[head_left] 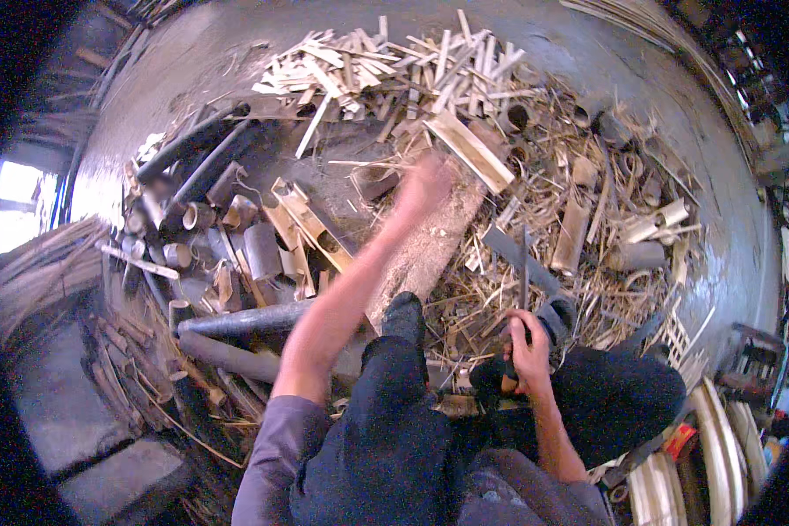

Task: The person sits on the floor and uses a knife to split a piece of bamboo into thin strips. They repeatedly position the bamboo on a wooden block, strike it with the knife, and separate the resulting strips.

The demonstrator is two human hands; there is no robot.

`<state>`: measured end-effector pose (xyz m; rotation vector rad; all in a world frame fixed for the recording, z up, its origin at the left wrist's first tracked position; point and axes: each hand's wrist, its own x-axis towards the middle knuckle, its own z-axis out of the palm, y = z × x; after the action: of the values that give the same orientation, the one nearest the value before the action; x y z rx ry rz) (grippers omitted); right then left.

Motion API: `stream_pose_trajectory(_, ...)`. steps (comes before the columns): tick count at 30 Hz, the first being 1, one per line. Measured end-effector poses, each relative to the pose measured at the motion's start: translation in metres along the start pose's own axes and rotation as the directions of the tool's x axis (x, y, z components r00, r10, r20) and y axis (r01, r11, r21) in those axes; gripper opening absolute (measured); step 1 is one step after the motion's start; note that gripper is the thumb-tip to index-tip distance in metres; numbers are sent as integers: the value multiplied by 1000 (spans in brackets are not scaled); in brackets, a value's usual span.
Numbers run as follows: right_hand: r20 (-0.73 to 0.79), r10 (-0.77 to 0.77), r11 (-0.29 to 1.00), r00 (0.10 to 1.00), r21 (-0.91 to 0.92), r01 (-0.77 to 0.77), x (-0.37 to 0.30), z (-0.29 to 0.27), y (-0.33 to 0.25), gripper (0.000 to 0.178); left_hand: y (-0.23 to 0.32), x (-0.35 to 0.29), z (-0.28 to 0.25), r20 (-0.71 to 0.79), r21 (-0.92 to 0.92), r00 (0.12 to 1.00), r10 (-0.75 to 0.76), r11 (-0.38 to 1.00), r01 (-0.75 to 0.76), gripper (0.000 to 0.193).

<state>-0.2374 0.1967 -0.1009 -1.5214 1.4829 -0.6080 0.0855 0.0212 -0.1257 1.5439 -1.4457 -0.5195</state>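
Note:
My left hand (428, 184) reaches forward over a worn wooden board (434, 241) and is smeared by motion. Just beyond it, a split bamboo piece (471, 151) lies at a slant with its pale inner side up; whether the hand touches it I cannot tell. Near my right knee, my right hand (529, 346) is closed around the handle of a knife. The narrow dark blade (524, 267) points away from me. My left foot (403, 316) rests at the near end of the board.
Pale split strips (351, 70) are heaped at the back. Cut bamboo tubes (261, 252) lie to the left, beside a long dark pole (245, 317). Shavings and bamboo offcuts (579, 210) cover the right side. Curved pale slats (719, 438) stand at the lower right.

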Motion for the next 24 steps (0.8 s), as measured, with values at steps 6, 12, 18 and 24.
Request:
stream_pose_trajectory(6,-123,210,951,970,255,-173,-22,-34,-71,56,22,-97,146,369,368,843,392,772,-519,49)
stream_pose_trajectory(12,-283,274,934,919,306,-184,-36,-37,-61,59,22,-100,171,679,353,706,201,754,-554,30)
stream_pose_trajectory(18,-371,143,956,918,293,-30,-27,-37,-11,53,38,-92,106,349,34,874,338,927,-373,31)
stream_pose_trajectory(24,-241,37,932,970,358,53,-20,-37,-44,50,118,-92,-18,124,-411,960,-251,867,280,27)
